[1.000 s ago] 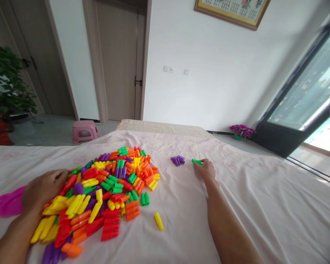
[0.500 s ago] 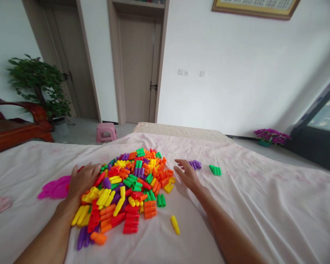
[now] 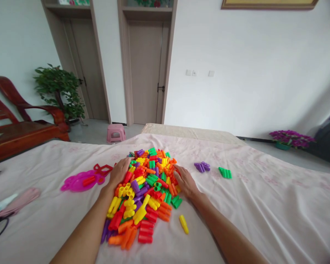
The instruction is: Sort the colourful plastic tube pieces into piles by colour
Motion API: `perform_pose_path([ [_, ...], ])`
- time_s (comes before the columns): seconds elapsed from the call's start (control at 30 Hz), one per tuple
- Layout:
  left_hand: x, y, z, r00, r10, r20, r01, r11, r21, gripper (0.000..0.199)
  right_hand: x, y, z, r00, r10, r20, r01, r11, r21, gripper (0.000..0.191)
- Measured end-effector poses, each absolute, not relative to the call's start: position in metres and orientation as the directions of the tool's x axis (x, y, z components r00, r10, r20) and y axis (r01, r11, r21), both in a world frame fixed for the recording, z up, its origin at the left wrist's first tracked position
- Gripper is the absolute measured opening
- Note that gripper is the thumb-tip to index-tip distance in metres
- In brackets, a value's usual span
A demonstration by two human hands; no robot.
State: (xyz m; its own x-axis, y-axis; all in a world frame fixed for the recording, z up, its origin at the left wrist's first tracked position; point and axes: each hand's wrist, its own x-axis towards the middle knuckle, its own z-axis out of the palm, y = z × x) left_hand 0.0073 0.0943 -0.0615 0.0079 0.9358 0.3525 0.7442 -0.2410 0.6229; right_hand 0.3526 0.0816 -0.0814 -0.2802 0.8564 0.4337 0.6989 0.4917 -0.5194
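Note:
A heaped pile of red, orange, yellow, green and purple plastic pieces (image 3: pixel 143 183) lies on the pale cloth (image 3: pixel 258 220). Against the pile's left side rests my left hand (image 3: pixel 120 172), fingers stretched forward, holding nothing. My right hand (image 3: pixel 185 181) touches the orange pieces at the right side, its fingers spread and partly bent over them. One yellow piece (image 3: pixel 183 224) lies apart near my right forearm. Beyond my right hand are a purple cluster (image 3: pixel 202 167) and a green piece (image 3: pixel 225 172).
On the left lie a magenta plate (image 3: pixel 74 182) holding a red piece, red toy glasses (image 3: pixel 103 169), a pink cloth item (image 3: pixel 23 200) and a black loop (image 3: pixel 0 229). Past the cloth's far edge stand a pink stool (image 3: pixel 116 132) and a wooden chair (image 3: pixel 24 135).
Both hands have closed in on the pile from either side. The pile is narrower, and some pieces have shifted or tumbled. The view has turned left, showing more items there.

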Motion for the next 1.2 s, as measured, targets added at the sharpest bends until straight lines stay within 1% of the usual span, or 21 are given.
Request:
perform_pose_path([
  [0.17,0.033,0.105,-0.057,-0.048,0.930,0.364,0.593,-0.266,0.760,0.061,0.354,0.083,-0.083,-0.259,0.839,0.479,0.698,0.505,-0.508,0.046],
  [0.27,0.025,0.108,-0.057,-0.093,0.926,0.366,0.530,-0.265,0.805,0.066,0.355,0.078,-0.079,-0.235,0.821,0.520,0.691,0.517,-0.505,0.045],
  [0.37,-0.001,0.103,-0.062,-0.184,0.914,0.361,0.529,-0.217,0.820,0.064,0.355,0.068,-0.072,-0.273,0.766,0.582,0.643,0.595,-0.482,0.040],
  [0.4,-0.010,0.100,-0.066,-0.220,0.909,0.355,0.549,-0.186,0.815,0.063,0.354,0.065,-0.069,-0.303,0.739,0.601,0.616,0.634,-0.468,0.038],
  [0.47,-0.025,0.093,-0.074,-0.230,0.913,0.338,0.610,-0.136,0.781,0.061,0.352,0.057,-0.063,-0.382,0.683,0.623,0.561,0.707,-0.431,0.035],
  [0.57,-0.035,0.081,-0.085,-0.124,0.939,0.319,0.709,-0.142,0.691,0.057,0.348,0.046,-0.052,-0.480,0.628,0.612,0.527,0.765,-0.371,0.033],
  [0.63,-0.034,0.076,-0.089,-0.042,0.956,0.289,0.760,-0.158,0.631,0.057,0.345,0.040,-0.044,-0.526,0.613,0.589,0.531,0.778,-0.335,0.037],
  [0.7,-0.033,0.074,-0.090,-0.011,0.967,0.256,0.795,-0.147,0.589,0.059,0.342,0.035,-0.038,-0.576,0.600,0.555,0.541,0.789,-0.292,0.041],
  [0.8,-0.033,0.075,-0.087,-0.046,0.973,0.227,0.815,-0.094,0.571,0.057,0.337,0.031,-0.035,-0.627,0.593,0.506,0.555,0.795,-0.244,0.035],
  [0.87,-0.033,0.076,-0.085,-0.077,0.975,0.210,0.833,-0.053,0.551,0.055,0.336,0.031,-0.035,-0.619,0.596,0.511,0.546,0.795,-0.266,0.028],
  [0.97,-0.034,0.078,-0.084,-0.097,0.975,0.199,0.854,-0.021,0.519,0.053,0.341,0.037,-0.040,-0.550,0.626,0.552,0.503,0.777,-0.380,0.026],
  [1.03,-0.034,0.079,-0.083,-0.090,0.976,0.198,0.864,-0.022,0.503,0.053,0.349,0.046,-0.042,-0.455,0.678,0.578,0.495,0.732,-0.468,0.027],
  [1.1,-0.034,0.081,-0.084,-0.076,0.976,0.203,0.875,-0.033,0.484,0.054,0.363,0.061,-0.044,-0.291,0.748,0.597,0.519,0.647,-0.558,0.030],
  [1.2,-0.036,0.084,-0.086,-0.033,0.975,0.220,0.889,-0.072,0.451,0.055,0.399,0.087,-0.045,0.048,0.806,0.590,0.574,0.462,-0.676,0.039],
])
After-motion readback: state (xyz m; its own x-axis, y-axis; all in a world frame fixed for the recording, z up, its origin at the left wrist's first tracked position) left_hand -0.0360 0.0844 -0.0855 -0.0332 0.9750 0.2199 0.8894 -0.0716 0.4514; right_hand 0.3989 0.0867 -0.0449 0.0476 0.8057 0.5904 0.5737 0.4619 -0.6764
